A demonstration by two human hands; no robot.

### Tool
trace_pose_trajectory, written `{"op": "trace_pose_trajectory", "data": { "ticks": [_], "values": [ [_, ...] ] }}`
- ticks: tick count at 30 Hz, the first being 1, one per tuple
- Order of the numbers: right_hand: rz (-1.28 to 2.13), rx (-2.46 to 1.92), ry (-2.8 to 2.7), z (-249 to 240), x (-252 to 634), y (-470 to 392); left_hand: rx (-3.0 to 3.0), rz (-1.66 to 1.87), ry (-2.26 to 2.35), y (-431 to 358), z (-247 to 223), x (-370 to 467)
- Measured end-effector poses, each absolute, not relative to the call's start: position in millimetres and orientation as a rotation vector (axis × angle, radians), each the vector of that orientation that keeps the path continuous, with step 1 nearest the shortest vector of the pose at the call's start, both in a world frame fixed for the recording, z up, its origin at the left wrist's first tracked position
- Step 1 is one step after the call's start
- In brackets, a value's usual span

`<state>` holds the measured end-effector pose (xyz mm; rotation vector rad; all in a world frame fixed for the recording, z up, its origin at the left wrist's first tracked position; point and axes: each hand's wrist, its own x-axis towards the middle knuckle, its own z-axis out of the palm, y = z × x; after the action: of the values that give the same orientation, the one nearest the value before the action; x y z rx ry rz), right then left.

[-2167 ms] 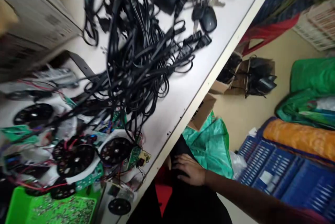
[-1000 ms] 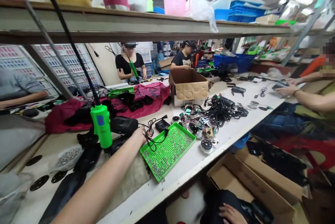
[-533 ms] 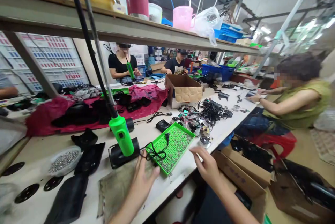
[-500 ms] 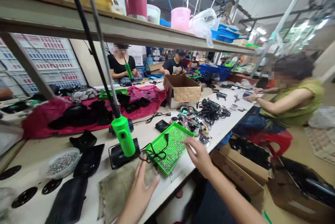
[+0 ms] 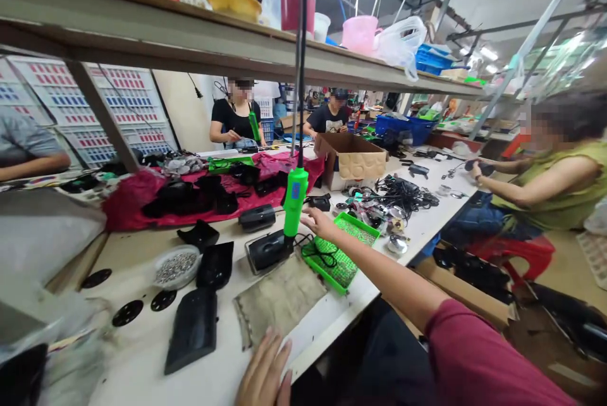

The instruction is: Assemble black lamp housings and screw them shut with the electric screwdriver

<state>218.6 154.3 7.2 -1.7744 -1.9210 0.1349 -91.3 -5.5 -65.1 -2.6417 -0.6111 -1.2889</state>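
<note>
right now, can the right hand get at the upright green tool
Likely yes: the right hand is right beside the green tool, with nothing visible blocking the small gap between them, though whether the fingertips already touch it is unclear.

The bottom edge cuts off the left hand (image 5: 264,371); the right forearm (image 5: 384,270) hides part of the green tray (image 5: 325,277), whose metal bits (image 5: 358,231) are too small to tell apart — whether the fingers (image 5: 312,212) of the right hand (image 5: 323,225) touch the green driver (image 5: 294,200) is unclear — and the top edge crops the red flask (image 5: 290,1)
</note>
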Motion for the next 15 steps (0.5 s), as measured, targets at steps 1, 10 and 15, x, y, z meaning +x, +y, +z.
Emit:
{"op": "trace_pose_trajectory", "data": {
  "ticks": [1,10,15],
  "values": [
    [0.156,-1.715,-1.957,7,211,152,-2.613,-1.255,-0.619,-7,-64,-90],
    [0.33,-1.323,-2.144,23,170,130,-2.465,-1.12,-0.741,-21,-61,-81],
    [0.359,-1.264,-1.92,24,163,107,-2.415,-1.069,-0.841,-22,-53,-77]
  ]
}}
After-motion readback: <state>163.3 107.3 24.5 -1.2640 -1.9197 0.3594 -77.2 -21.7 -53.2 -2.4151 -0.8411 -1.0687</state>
